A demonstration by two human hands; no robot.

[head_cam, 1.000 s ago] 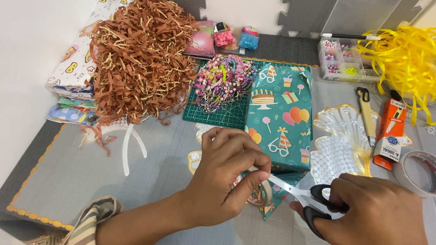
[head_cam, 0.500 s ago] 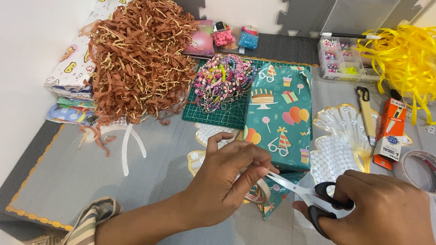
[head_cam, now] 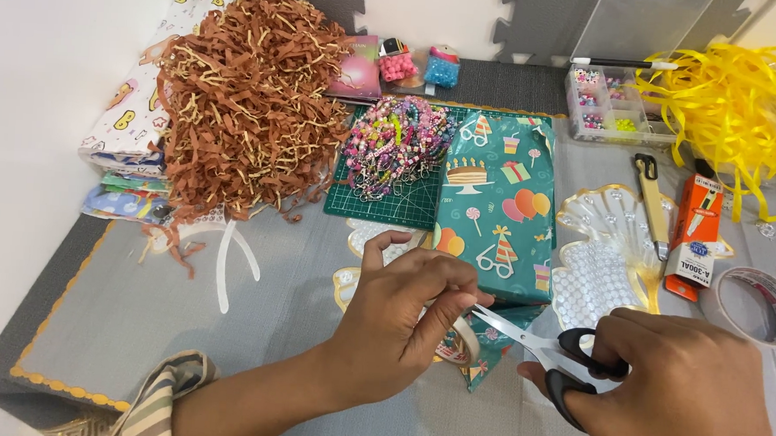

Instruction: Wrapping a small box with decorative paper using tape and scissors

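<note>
Scissors (head_cam: 535, 348) closed in; clear organizer (head_cam: 607, 104) holds beads (head_cam: 589, 77).

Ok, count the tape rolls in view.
2: a small tape roll under the left hand, and a large tape roll at the right edge. Others may be hidden.

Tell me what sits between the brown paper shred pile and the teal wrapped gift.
In the head view, a green cutting mat topped with a heap of colourful beaded bracelets.

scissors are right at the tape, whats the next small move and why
Probably close the scissors: the right hand has the open blades at the tape strip that the left hand pinches off a small tape roll, beside the wrapped box.
</note>
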